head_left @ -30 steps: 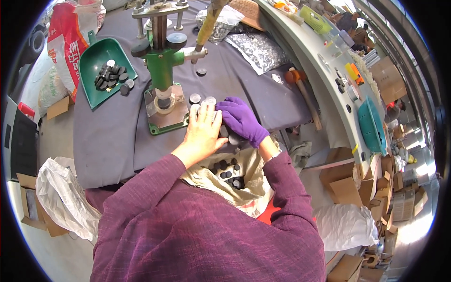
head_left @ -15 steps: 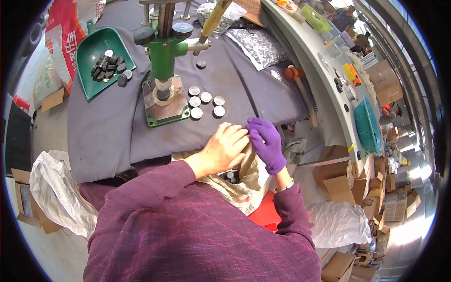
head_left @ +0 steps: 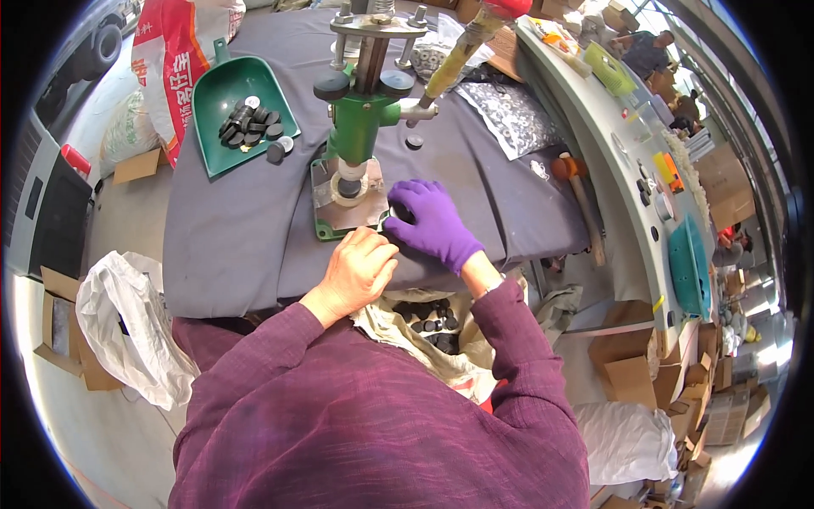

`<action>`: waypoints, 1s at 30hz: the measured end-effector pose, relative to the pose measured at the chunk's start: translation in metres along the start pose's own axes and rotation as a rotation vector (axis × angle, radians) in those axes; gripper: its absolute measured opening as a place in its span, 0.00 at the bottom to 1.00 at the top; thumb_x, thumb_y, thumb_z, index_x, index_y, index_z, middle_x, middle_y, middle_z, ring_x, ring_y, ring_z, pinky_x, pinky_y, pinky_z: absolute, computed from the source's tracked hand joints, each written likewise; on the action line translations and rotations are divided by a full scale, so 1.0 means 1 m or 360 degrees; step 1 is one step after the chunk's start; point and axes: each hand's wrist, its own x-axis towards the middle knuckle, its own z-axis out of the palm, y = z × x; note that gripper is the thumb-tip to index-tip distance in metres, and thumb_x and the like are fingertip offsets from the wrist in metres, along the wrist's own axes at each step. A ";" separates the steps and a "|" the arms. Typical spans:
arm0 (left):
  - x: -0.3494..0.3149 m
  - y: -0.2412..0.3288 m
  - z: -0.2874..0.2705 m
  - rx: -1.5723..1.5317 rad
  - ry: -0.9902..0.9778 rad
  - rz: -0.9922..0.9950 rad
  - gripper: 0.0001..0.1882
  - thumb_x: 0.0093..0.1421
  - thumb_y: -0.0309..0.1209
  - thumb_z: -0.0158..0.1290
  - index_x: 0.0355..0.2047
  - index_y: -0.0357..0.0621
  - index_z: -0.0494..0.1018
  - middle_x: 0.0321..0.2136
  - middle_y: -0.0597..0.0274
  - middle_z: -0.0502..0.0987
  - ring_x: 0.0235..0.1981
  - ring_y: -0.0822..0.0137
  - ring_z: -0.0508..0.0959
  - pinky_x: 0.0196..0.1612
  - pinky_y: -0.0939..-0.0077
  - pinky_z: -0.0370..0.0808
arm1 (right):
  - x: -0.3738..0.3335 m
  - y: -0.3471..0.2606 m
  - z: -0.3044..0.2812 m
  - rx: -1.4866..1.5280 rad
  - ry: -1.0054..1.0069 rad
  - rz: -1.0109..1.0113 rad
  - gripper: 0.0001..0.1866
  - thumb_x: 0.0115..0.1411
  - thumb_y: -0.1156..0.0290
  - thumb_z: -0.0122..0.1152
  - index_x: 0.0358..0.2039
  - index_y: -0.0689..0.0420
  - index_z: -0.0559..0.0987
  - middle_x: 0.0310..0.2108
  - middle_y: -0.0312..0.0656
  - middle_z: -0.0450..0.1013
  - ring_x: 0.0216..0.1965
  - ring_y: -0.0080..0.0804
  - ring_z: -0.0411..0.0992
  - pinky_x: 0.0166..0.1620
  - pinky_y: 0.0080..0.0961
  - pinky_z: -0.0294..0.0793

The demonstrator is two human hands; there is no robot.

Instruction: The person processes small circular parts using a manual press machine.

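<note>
My right hand (head_left: 432,222), in a purple glove, curls over the cloth at the right edge of the hand press (head_left: 356,127). A dark round cap shows between its thumb and fingers; other caps there are hidden beneath it. My bare left hand (head_left: 354,270) is closed just in front of the press base (head_left: 335,219), close to the gloved thumb. Its fingertips, and anything in them, are hidden. A black cap (head_left: 349,188) sits under the ram of the press. Below my hands, an open sack (head_left: 386,335) holds several black caps (head_left: 434,326).
A green dustpan (head_left: 203,102) with black caps lies at the left. One cap (head_left: 414,142) rests behind the press. A bag of small parts (head_left: 513,119) and an orange-headed mallet (head_left: 585,204) lie at the right. Beyond stands a long table (head_left: 623,182) with a teal basket (head_left: 688,267).
Both hands have moved from above the sack to the press base. The gloved hand now covers the place where several silver-topped caps lay. The view has shifted, and the sack's contents show more.
</note>
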 end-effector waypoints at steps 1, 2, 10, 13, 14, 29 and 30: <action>0.000 0.000 0.001 0.0000 -0.0019 0.0004 0.10 0.47 0.24 0.60 0.32 0.39 0.76 0.30 0.57 0.76 0.35 0.55 0.75 0.40 0.63 0.74 | -0.009 -0.002 -0.001 -0.0001 0.0088 -0.0030 0.18 0.52 0.58 0.63 0.39 0.57 0.79 0.46 0.46 0.74 0.50 0.46 0.70 0.54 0.40 0.65; 0.001 0.000 0.001 -0.0007 -0.0041 0.0011 0.10 0.47 0.25 0.60 0.32 0.39 0.75 0.30 0.57 0.75 0.35 0.56 0.75 0.41 0.63 0.73 | -0.016 -0.003 0.000 -0.0010 0.0080 -0.0010 0.18 0.52 0.58 0.63 0.39 0.57 0.79 0.46 0.46 0.74 0.50 0.46 0.70 0.54 0.40 0.65; 0.001 -0.007 -0.003 -0.0093 0.0030 -0.0071 0.09 0.47 0.22 0.59 0.32 0.39 0.76 0.29 0.56 0.75 0.33 0.55 0.75 0.38 0.63 0.74 | -0.104 -0.030 -0.016 -0.0046 0.0185 0.0198 0.15 0.51 0.62 0.65 0.39 0.54 0.80 0.44 0.42 0.74 0.51 0.44 0.70 0.57 0.43 0.64; 0.002 -0.007 -0.003 -0.0128 0.0033 -0.0085 0.09 0.47 0.21 0.59 0.31 0.38 0.76 0.29 0.56 0.75 0.34 0.55 0.76 0.38 0.63 0.74 | -0.132 -0.033 -0.027 -0.0126 0.0136 0.0203 0.14 0.52 0.63 0.65 0.39 0.53 0.81 0.44 0.41 0.75 0.51 0.43 0.70 0.61 0.47 0.61; 0.002 -0.007 -0.003 -0.0128 0.0036 -0.0099 0.09 0.47 0.21 0.59 0.32 0.38 0.76 0.30 0.56 0.75 0.34 0.55 0.76 0.38 0.63 0.74 | -0.137 -0.034 -0.031 -0.0130 0.0131 0.0208 0.14 0.52 0.63 0.65 0.39 0.53 0.81 0.44 0.41 0.75 0.51 0.43 0.70 0.61 0.47 0.61; -0.003 -0.001 -0.007 0.0038 0.0011 -0.0048 0.10 0.46 0.21 0.59 0.31 0.38 0.76 0.29 0.56 0.75 0.34 0.55 0.75 0.39 0.62 0.73 | 0.087 0.057 -0.008 0.0173 0.0329 0.0278 0.15 0.59 0.64 0.60 0.45 0.55 0.79 0.43 0.52 0.75 0.45 0.52 0.73 0.47 0.40 0.73; -0.002 0.000 -0.006 0.0031 0.0013 -0.0048 0.10 0.46 0.20 0.59 0.31 0.38 0.76 0.29 0.56 0.75 0.34 0.55 0.76 0.39 0.62 0.73 | 0.092 0.063 -0.001 0.0179 0.0333 0.0258 0.15 0.59 0.64 0.60 0.45 0.55 0.79 0.43 0.52 0.75 0.45 0.52 0.73 0.47 0.40 0.73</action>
